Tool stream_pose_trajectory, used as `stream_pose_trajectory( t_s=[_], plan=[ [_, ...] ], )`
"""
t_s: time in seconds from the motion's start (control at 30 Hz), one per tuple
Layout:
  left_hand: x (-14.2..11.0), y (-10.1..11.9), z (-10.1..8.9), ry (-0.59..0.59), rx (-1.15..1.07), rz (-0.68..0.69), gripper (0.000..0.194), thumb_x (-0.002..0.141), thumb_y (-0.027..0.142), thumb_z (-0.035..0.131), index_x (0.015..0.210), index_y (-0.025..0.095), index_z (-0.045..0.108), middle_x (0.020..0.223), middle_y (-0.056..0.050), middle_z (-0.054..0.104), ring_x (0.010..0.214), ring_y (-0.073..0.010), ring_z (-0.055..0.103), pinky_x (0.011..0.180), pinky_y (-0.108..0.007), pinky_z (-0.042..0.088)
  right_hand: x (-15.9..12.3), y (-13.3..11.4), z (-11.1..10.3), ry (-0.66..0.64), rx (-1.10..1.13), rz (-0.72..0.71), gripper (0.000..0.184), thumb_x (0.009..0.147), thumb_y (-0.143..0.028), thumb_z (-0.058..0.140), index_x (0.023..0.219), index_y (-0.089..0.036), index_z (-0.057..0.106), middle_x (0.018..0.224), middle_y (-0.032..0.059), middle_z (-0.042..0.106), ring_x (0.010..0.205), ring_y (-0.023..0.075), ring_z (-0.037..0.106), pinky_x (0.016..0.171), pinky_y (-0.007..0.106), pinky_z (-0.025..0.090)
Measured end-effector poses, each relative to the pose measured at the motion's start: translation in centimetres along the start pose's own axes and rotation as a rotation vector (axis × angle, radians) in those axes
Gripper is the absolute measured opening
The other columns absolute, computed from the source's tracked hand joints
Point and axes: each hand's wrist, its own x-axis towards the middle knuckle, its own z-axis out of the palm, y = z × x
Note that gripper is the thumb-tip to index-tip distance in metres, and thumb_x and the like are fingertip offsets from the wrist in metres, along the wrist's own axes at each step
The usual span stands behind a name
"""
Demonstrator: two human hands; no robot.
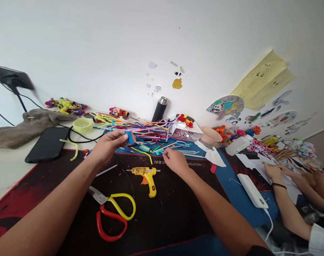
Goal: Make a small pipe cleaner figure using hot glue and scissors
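My left hand (112, 143) is closed, pinching a small blue and orange fuzzy piece (130, 137) between thumb and fingers above the mat. My right hand (176, 161) is closed, with its fingertips beside some small light-blue bits (160, 152); whether anything is between them is hidden. Between my forearms lies a yellow glue gun (148, 176), its nozzle pointing left. Nearer to me rest scissors (112, 213) with one red and one yellow handle, their blades partly behind my left forearm. A pile of colourful pipe cleaners (143, 128) spreads beyond my hands.
A black phone (46, 145), a yellow-green roll (82, 125) and a grey cloth-like bundle (31, 124) lie left. A black flask (160, 109) stands by the wall. A pinkish bowl (210, 137) and a white power bank (252, 191) are right, near another person's hands (274, 172).
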Motion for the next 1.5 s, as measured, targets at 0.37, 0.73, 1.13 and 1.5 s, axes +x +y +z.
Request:
stream_pose_trajectory(
  t_s=[0.37, 0.73, 1.13, 1.5],
  plan=[
    [-0.8, 0.5, 1.2, -0.089, 0.145, 0.004, 0.046, 0.058, 0.058, 0.102, 0.075, 0.021, 0.082, 0.079, -0.006, 0.076, 0.073, -0.0196, 0.062, 0.068, -0.029, 0.051, -0.4, -1.9, 1.5, 0.053, 0.631, -0.082, 0.018, 0.100, -0.041, 0.063, 0.101, -0.024, 0.068, 0.062, -0.0066, 0.057, 0.053, 0.0165, 0.056, 0.056, 0.028, 0.042],
    [-0.8, -0.9, 1.4, -0.095, 0.156, -0.090, 0.048, 0.060, 0.056, 0.102, 0.085, 0.020, 0.084, 0.081, -0.004, 0.077, 0.071, -0.0175, 0.062, 0.069, -0.028, 0.049, 1.1, -7.6, 1.6, 0.135, 1.130, -0.083, 0.027, 0.089, -0.050, 0.075, 0.093, -0.023, 0.069, 0.053, -0.0080, 0.052, 0.045, 0.0146, 0.048, 0.049, 0.028, 0.036],
    [-0.9, -1.0, 1.8, -0.123, 0.144, -0.114, 0.051, 0.056, 0.054, 0.104, 0.090, 0.021, 0.085, 0.085, -0.006, 0.080, 0.075, -0.0198, 0.065, 0.070, -0.030, 0.056, 1.1, -8.0, 1.9, 0.143, 1.166, -0.058, 0.031, 0.086, -0.053, 0.075, 0.095, -0.023, 0.072, 0.056, -0.0074, 0.049, 0.047, 0.0146, 0.044, 0.049, 0.029, 0.033],
    [-1.0, -0.8, 1.9, -0.126, 0.146, -0.105, 0.050, 0.057, 0.052, 0.105, 0.089, 0.020, 0.085, 0.084, -0.006, 0.078, 0.076, -0.0197, 0.065, 0.068, -0.029, 0.056, 0.7, -8.3, 1.8, 0.164, 1.096, -0.088, 0.028, 0.090, -0.051, 0.072, 0.093, -0.023, 0.071, 0.056, -0.0067, 0.049, 0.050, 0.0152, 0.045, 0.052, 0.029, 0.034]
  ],
)
